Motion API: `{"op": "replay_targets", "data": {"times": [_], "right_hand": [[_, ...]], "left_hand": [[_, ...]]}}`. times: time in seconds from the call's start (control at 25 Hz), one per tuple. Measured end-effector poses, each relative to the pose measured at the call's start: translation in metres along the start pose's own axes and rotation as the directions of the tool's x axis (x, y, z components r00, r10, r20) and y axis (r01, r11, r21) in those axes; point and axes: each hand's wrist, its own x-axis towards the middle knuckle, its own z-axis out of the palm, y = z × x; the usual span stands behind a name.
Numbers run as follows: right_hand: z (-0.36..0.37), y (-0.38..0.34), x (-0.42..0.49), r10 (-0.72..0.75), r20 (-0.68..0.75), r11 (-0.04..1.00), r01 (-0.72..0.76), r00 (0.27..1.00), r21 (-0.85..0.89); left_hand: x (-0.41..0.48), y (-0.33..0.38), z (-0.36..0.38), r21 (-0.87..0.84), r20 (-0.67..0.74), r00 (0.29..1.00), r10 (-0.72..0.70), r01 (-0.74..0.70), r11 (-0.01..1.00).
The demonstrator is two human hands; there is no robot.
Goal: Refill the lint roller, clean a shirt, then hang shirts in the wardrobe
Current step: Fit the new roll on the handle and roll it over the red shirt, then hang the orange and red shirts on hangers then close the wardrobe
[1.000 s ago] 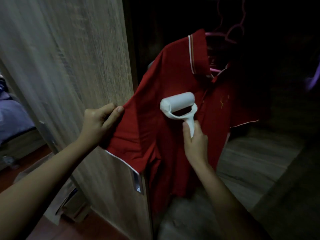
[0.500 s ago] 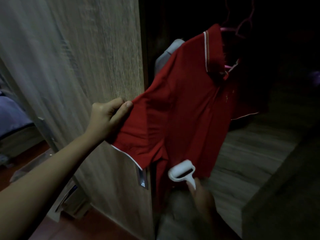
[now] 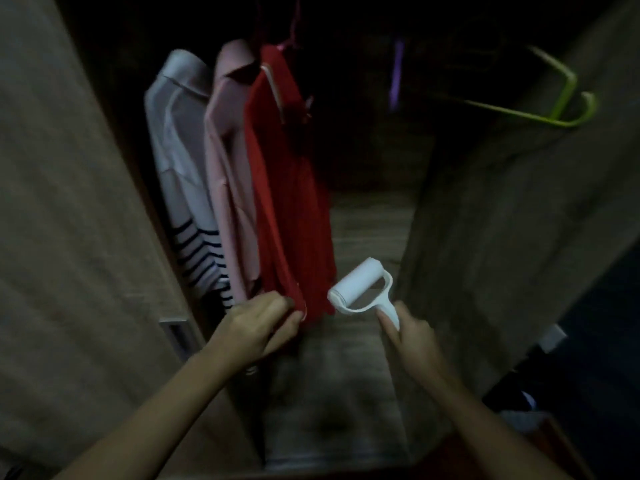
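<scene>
The open wood-grain wardrobe (image 3: 76, 209) fills your view, its doors swung out on both sides and its inside very dark. Three garments hang close together at the left of the rail: a white shirt with dark stripes at the bottom (image 3: 180, 161), a pale pink shirt (image 3: 228, 188), and the red short-sleeved shirt (image 3: 287, 202), seen edge-on on the right of the row and touching the pink one. Further right, a bare lime-green plastic hanger (image 3: 561, 98) hangs well apart from the clothes.

The white lint roller with its curved plastic handle (image 3: 360, 289) is just beside the red shirt's lower edge, and whether the drum touches the fabric is hard to tell. Your right hand (image 3: 412, 337) is wrapped round the handle, forefinger laid along it. Your left hand (image 3: 256, 327) pinches the red shirt's bottom hem between thumb and curled fingers.

You appear to be in the cleaning step, working the red shirt while it hangs. For the next stroke, keep the hem pulled taut so the cloth does not bunch, set the drum flat against the fabric higher up, and roll downward; the garment hangs edge-on, so turn it toward you first.
</scene>
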Motion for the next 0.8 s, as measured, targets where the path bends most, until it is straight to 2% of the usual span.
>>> {"op": "replay_targets", "data": {"times": [0.12,0.28,0.36,0.52,0.64,0.8], "right_hand": [[-0.045,0.035,-0.04,0.055,-0.053,0.996,-0.059,0.997,-0.069],[-0.115,0.114,-0.134,0.17,-0.129,0.971,-0.188,0.977,-0.145],[-0.156,0.165,-0.203,0.271,-0.168,0.933,-0.301,0.948,-0.199],[-0.231,0.251,-0.351,0.432,-0.239,0.83,-0.487,0.869,-0.271],[-0.275,0.306,-0.469,0.547,-0.311,0.733,-0.624,0.777,-0.271],[-0.315,0.356,-0.592,0.663,-0.355,0.61,-0.75,0.659,-0.255]], "left_hand": [[0.015,0.041,0.049,-0.065,0.17,0.984,-0.047,0.058,0.996],[0.031,0.148,0.121,-0.214,0.399,0.914,0.076,0.012,0.977],[0.033,0.221,0.158,-0.278,0.458,0.876,0.149,-0.018,0.961],[0.017,0.376,0.226,-0.366,0.519,0.83,0.205,-0.001,0.931],[-0.004,0.501,0.262,-0.433,0.614,0.718,0.327,-0.04,0.9],[-0.038,0.636,0.302,-0.472,0.72,0.531,0.446,-0.097,0.876]]}}
